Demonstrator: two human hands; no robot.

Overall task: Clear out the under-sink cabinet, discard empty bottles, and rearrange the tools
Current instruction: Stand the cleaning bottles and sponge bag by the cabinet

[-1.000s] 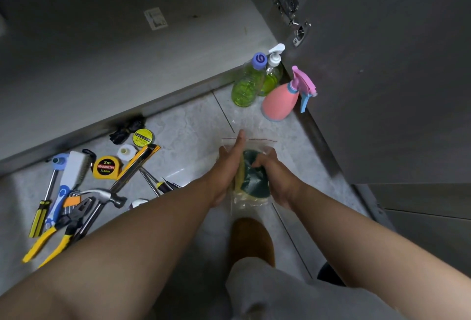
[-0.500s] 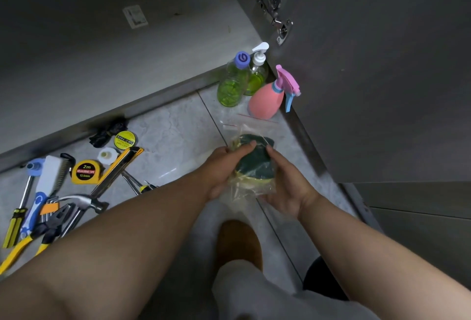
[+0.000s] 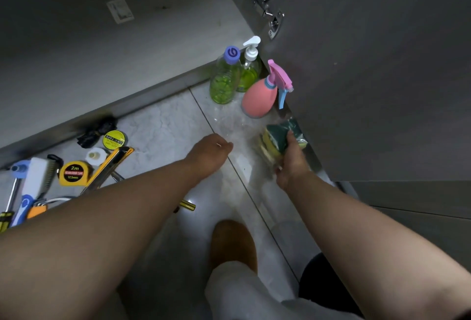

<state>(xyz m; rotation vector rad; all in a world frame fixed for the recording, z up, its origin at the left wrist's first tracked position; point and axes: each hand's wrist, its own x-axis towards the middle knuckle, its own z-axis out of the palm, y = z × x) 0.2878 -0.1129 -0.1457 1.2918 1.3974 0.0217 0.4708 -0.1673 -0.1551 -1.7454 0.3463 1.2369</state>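
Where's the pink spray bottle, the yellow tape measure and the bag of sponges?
pink spray bottle point(image 3: 258, 99): head view, on its round body.
yellow tape measure point(image 3: 73, 173): head view, on its black label.
bag of sponges point(image 3: 276, 140): head view, on the green sponge face.

Pink spray bottle point(image 3: 258, 99), green-and-yellow sponges point(image 3: 279, 138), yellow tape measure point(image 3: 72, 173).

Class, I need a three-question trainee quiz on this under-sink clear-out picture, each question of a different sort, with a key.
1. True or false: the right hand holds the bagged sponges.
2. How many bottles stand by the cabinet door?
3. Which is nearest the roll of yellow tape: A) pink spray bottle, B) tape measure, C) pump bottle?

Key: 1 true; 2 three, counting the blue-capped green bottle; 3 B.
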